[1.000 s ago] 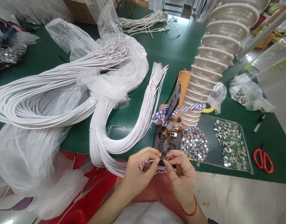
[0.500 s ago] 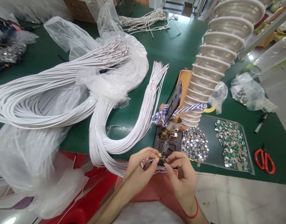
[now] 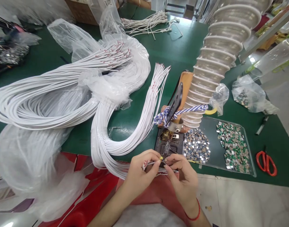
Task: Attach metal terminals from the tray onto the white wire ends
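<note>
My left hand [image 3: 144, 167] is closed on a white cable [image 3: 152, 163] near the table's front edge, with a small yellow piece [image 3: 161, 158] at its fingertips. Beside it, my right hand [image 3: 182, 170] pinches something thin and dark that is too small to make out. Both hands' fingertips nearly meet in front of a dark soldering fixture [image 3: 160, 143]. Small metal connectors [image 3: 196, 145] lie right of the fixture, and green-and-silver ones [image 3: 234, 145] fill the tray's right side. A bundle of white cables [image 3: 139, 134] curves behind my left hand.
A ribbed duct [image 3: 220, 44] hangs over the fixture beside an orange holder [image 3: 185, 85] tied with striped cord. Red scissors [image 3: 266, 163], a marker [image 3: 262, 125] and a plastic bag [image 3: 247, 93] lie at right. More cables [image 3: 52, 82] in plastic cover the left. A person's arm shows at the top.
My right hand's fingertips have moved slightly left, closer to the yellow piece. My left hand stays nearly still. The camera view has shifted slightly.
</note>
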### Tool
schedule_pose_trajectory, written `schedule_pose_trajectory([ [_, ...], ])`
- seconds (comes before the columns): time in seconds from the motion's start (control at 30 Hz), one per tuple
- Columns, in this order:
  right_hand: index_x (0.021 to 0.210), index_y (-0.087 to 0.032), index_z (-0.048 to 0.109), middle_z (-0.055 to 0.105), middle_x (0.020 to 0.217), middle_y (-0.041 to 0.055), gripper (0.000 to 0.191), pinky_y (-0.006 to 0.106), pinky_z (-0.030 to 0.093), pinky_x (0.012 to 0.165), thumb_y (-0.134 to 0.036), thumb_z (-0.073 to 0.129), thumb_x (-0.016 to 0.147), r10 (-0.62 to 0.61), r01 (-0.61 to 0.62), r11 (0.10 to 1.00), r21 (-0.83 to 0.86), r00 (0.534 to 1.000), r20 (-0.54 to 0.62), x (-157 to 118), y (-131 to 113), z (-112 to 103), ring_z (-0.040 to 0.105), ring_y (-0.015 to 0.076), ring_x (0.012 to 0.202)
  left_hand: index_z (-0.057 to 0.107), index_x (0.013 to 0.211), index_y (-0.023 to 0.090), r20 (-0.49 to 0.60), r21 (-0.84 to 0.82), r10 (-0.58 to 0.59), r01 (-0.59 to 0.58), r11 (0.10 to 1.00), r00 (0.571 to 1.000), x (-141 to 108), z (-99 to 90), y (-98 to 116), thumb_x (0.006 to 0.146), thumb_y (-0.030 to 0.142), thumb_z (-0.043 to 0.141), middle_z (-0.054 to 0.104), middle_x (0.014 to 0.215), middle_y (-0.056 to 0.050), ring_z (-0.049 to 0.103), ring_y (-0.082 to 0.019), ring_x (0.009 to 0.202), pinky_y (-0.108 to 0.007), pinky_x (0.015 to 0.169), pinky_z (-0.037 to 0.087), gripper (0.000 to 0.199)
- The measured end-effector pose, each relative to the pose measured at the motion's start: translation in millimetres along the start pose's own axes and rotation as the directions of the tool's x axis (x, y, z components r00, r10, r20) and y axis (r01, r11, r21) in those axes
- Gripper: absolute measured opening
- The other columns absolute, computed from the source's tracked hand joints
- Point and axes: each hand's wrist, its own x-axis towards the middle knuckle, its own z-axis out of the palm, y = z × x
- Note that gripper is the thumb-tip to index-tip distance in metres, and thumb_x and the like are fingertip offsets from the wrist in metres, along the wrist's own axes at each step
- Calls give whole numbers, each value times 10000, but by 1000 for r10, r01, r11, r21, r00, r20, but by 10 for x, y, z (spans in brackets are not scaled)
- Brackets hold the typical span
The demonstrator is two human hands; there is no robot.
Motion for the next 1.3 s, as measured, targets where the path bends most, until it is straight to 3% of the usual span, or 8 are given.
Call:
schedule_pose_trajectory([
  [0.13,828,-227,640,726,970,49,174,264,593,704,-96,697,928,-13,13,1000,2,1000,-10,40,-23,-2,713,171,855,678,668,181,22,7,-7,7,1000,1000,21,-15,17,857,129,598,754,795,-58,715,-175,724,-242,690,552,212],
  [0.3,816,-231,647,737,967,41,182,269,606,744,-94,709,920,-18,18,999,29,1000,-22,76,-33,-6,716,166,847,635,658,197,66,29,-10,8,1000,998,73,-29,32,870,144,584,747,780,-47,705,-181,722,-255,691,550,224],
  [0.97,799,-236,626,707,953,28,214,283,589,752,-71,706,909,-51,51,999,10,999,3,193,-63,19,697,169,866,682,676,179,17,-122,-66,68,990,998,74,-17,20,862,139,644,753,810,-64,694,-181,726,-260,687,543,194],
  [1.3,788,-233,611,695,945,29,219,280,583,748,-80,696,919,-47,47,998,32,999,0,173,-27,27,688,168,867,674,658,173,23,-110,-70,72,991,997,95,-6,-4,856,161,637,747,788,-64,684,-173,694,-245,646,521,202],
])
